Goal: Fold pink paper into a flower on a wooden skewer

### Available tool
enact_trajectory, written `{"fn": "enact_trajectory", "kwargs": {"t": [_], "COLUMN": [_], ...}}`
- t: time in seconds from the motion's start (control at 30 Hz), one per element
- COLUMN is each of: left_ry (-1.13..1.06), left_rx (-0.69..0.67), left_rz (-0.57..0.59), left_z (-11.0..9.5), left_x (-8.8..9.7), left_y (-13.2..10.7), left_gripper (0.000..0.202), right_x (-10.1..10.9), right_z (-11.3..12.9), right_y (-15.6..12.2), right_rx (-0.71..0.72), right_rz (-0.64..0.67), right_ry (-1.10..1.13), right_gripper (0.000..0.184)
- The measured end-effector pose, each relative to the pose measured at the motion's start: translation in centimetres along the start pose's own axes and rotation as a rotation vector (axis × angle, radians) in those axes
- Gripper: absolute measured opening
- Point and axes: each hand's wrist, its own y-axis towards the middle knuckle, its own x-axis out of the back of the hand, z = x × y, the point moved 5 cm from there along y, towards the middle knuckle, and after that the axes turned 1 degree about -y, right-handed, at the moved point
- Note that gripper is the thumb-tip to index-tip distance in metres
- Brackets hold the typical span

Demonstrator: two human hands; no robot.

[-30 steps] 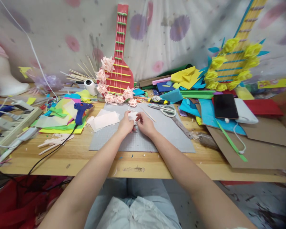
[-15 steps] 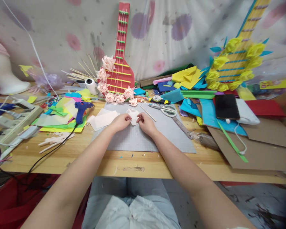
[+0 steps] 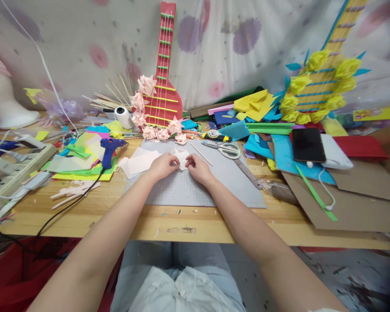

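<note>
Between my two hands is a small piece of pale pink paper (image 3: 181,156), folded or curled, above the grey cutting mat (image 3: 195,190). My left hand (image 3: 164,166) pinches its left side with thumb and fingers. On the right side, the fingers of my right hand (image 3: 197,167) are closed on the same paper. Flat pale pink sheets (image 3: 139,163) lie beside my left hand. A thin wooden stick (image 3: 201,154) rests on the mat just beyond my right hand, near the scissors (image 3: 225,150).
A blue glue gun (image 3: 109,151) stands on coloured paper at left, its black cable trailing forward. Behind the mat leans a red paper instrument (image 3: 164,102) with pink paper flowers. Right are a metal ruler (image 3: 248,174), a phone (image 3: 308,145) and brown cardboard (image 3: 344,212).
Both hands stay in nearly the same place, still on the pink paper, with only slight finger movement. The whole view has shifted a little.
</note>
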Motion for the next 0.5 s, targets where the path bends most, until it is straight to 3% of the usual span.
{"fn": "enact_trajectory", "kwargs": {"t": [0.27,0.5], "left_ry": [0.04,0.08], "left_rx": [-0.017,0.063], "left_rz": [-0.012,-0.016], "left_z": [0.5,0.8], "left_x": [-0.5,-0.9], "left_y": [1.3,1.9], "left_gripper": [0.026,0.024], "right_x": [0.1,-0.1], "right_z": [0.4,1.0], "right_y": [-0.1,-0.3], "right_rx": [0.003,-0.015], "right_rz": [0.008,-0.006], "right_ry": [-0.062,-0.161], "right_gripper": [0.022,0.022]}}
